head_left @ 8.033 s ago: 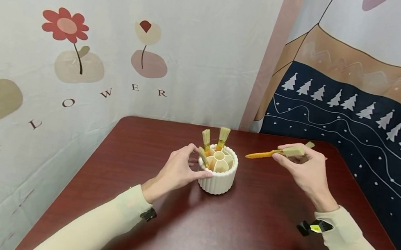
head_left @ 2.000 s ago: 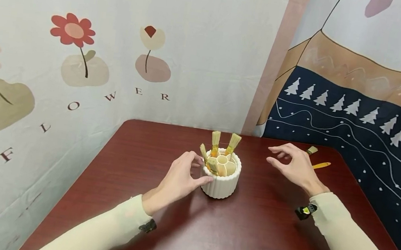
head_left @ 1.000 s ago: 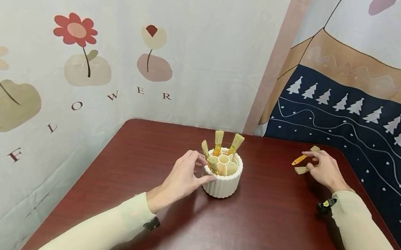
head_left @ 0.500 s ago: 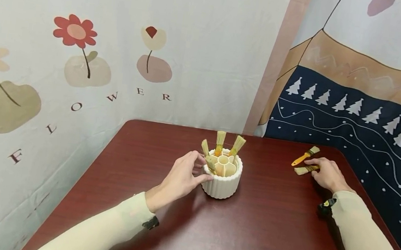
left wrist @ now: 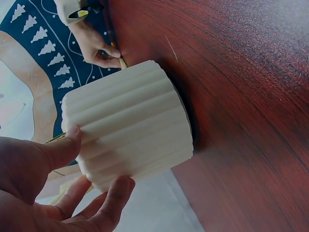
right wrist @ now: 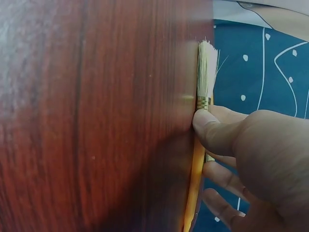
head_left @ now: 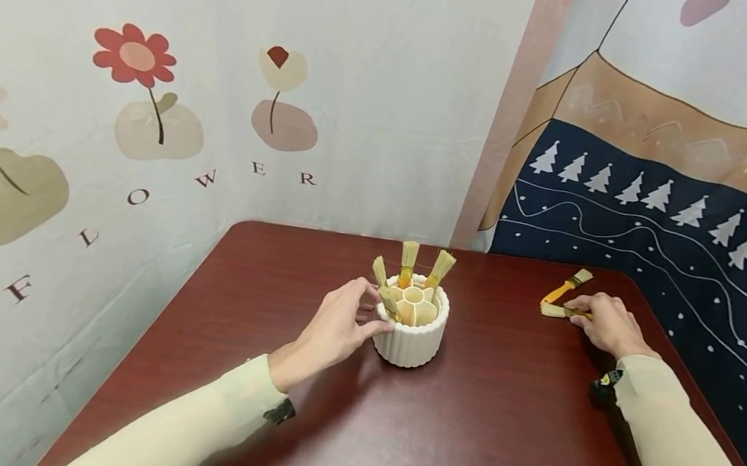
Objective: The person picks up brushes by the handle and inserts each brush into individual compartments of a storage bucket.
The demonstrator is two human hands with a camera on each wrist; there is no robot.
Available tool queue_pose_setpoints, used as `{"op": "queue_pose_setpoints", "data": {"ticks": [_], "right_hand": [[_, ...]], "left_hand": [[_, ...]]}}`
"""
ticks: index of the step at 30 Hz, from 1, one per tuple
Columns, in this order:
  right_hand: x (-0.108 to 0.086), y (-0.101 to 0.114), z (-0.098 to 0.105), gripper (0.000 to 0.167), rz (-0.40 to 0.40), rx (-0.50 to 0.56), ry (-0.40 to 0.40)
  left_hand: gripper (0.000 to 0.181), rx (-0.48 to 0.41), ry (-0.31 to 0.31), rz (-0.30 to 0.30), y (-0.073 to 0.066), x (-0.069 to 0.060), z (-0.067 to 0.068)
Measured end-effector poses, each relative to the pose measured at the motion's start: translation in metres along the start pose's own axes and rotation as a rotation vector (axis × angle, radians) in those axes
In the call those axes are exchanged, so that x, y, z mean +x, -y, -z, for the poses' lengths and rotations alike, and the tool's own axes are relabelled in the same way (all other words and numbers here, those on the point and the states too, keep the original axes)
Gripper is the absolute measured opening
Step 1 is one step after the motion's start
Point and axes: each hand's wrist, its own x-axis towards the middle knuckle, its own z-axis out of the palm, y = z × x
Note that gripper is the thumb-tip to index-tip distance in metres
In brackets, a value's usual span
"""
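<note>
A round, white, ribbed brush holder (head_left: 406, 344) stands on the table, its inside split into petal-like compartments around a central ring. Several paintbrushes (head_left: 408, 260) are in it, bristles up, along its left and back. My left hand (head_left: 329, 329) holds the holder's left side, thumb in front and fingers behind; the left wrist view shows the thumb (left wrist: 70, 145) against the ribbed wall. Far to the right, my right hand (head_left: 607, 323) pinches a paintbrush (right wrist: 205, 72) near its metal band. That brush lies low at the tabletop, its yellow-orange handle passing under the hand.
Another paintbrush (head_left: 566, 287) with a yellow-orange handle lies just behind the pinched one. The dark red table (head_left: 446, 441) meets a pale flower-print cloth (head_left: 389, 96) at the back and a navy tree-print cloth (head_left: 702, 263) at the right.
Eight seconds ago my right hand held a brush in the air; the holder now has one more. My bare right hand then moved right and took another brush, which has turned slightly. My left hand stayed.
</note>
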Motion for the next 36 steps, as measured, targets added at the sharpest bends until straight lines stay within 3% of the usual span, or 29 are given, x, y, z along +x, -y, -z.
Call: {"op": "queue_pose_setpoints", "data": {"ticks": [18,36], "right_hand": [[-0.003,0.004,-0.002,0.029,-0.006,0.042,-0.025],[-0.004,0.03,-0.004,0.028,0.043,0.068,-0.16]], "left_hand": [[0.038,0.023,0.005,0.017,0.0,0.001,0.002],[0.038,0.004,0.02,0.004,0.002,0.001,0.003]]}}
